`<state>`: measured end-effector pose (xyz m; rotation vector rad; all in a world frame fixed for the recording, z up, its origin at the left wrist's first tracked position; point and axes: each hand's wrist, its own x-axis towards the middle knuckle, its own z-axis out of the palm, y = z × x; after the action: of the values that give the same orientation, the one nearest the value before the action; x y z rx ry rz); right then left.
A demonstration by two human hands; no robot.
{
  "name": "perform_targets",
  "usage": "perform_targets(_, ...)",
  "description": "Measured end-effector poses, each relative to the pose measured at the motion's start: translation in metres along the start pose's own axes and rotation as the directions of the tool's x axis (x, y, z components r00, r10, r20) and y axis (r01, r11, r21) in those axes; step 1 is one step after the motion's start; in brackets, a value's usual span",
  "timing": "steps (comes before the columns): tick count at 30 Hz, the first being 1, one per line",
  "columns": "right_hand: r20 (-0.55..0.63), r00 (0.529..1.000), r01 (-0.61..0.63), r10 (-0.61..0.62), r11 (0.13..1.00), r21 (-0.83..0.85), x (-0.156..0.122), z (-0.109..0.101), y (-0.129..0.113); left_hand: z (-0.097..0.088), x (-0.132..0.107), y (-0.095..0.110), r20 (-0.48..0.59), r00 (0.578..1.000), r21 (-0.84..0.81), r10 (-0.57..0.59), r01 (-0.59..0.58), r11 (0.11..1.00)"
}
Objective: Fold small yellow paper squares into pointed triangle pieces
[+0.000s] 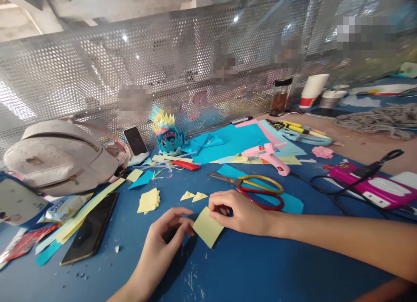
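Observation:
A small pale yellow paper square (208, 228) is turned corner-down above the blue table. My right hand (239, 211) pinches its upper right edge between thumb and fingers. At its left corner is my left hand (166, 234), fingers curved and thumb apart from them, with nothing held; whether a fingertip touches the paper I cannot tell. Just beyond the hands lie folded yellow paper triangles (194, 196). Further left sits a stack of yellow squares (149, 201). Scissors (250, 187) with yellow and red handles rest behind my right hand.
A pink glue gun (269, 156) and a red cutter (185, 165) lie behind. A blue and yellow paper ornament (169, 135) stands near the mesh panel (81, 72). On the left are a black phone (93, 228) and a backpack (61, 154); on the right, a magenta power strip (365, 185).

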<state>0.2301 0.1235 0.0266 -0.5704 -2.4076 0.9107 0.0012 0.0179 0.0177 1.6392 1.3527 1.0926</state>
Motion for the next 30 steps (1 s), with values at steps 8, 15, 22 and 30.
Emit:
perform_targets(8, 0.006, 0.999, 0.054, -0.053, 0.996, -0.066, -0.001, 0.001, -0.003, 0.002, -0.019, 0.009, 0.210, 0.822, 0.659, 0.529, -0.519, 0.545)
perform_targets(15, 0.076, 0.979, 0.196, -0.188, 0.975, -0.109, 0.000, 0.001, -0.002, 0.002, -0.019, 0.000, 0.389, 0.699, 0.769, 0.601, -0.605, 0.207)
perform_targets(22, 0.249, 0.846, 0.528, -0.471, 0.801, -0.281, -0.003, -0.004, 0.003, 0.001, -0.022, -0.008, 0.297, 0.718, 0.776, 0.629, -0.566, 0.280)
perform_targets(30, 0.250, 0.791, 0.612, -0.559, 0.719, -0.329, -0.002, -0.002, 0.004, -0.001, -0.028, -0.015, 0.388, 0.741, 0.772, 0.547, -0.586, 0.246)
